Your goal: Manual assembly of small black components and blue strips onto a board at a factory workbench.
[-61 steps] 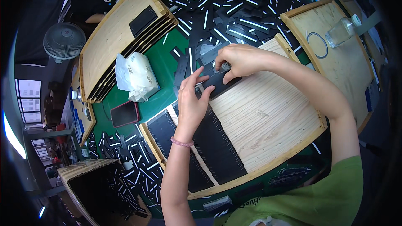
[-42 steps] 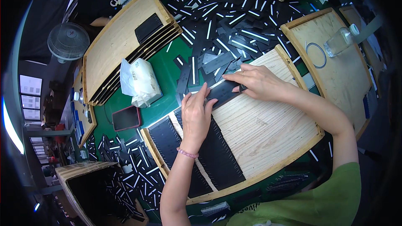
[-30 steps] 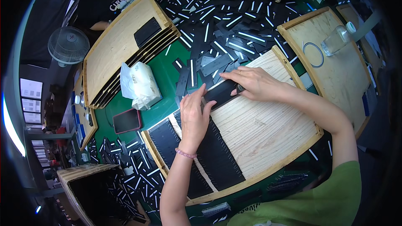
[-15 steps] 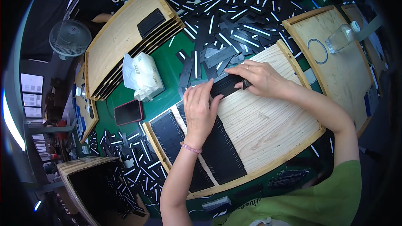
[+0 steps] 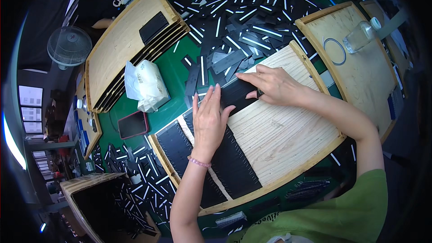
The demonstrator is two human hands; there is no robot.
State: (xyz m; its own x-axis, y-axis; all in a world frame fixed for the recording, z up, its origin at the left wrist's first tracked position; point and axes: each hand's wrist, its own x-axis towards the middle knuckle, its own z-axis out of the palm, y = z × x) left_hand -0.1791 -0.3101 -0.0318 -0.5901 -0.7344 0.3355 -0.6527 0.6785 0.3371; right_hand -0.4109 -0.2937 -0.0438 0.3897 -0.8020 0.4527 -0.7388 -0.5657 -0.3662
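My left hand (image 5: pixel 210 128) lies with fingers stretched and slightly apart over the upper part of a black strip on a wooden board (image 5: pixel 288 126). A black sheet piece (image 5: pixel 238 95) lies across the board's far edge between my two hands. At its right end, my right hand (image 5: pixel 274 85) has the index finger along the far edge and the thumb on the near side. Its other fingers curl around a small dark thing that I cannot make out. Two long black strips (image 5: pixel 234 166) with rows of fine bristle-like marks along their edges lie on the board's left part.
Loose black pieces with white stripes (image 5: pixel 229 56) cover the green table beyond the board. Stacked wooden boards (image 5: pixel 121 40), a tissue pack (image 5: pixel 146 85) and a phone (image 5: pixel 133 125) lie left. Another board (image 5: pixel 360 67) carries a clear bottle (image 5: pixel 362 37). A co-worker sits far left.
The view has shifted slightly, moving the scene left. My right thumb and fingers have shifted a little along the black piece; my left hand stays flat on the board.
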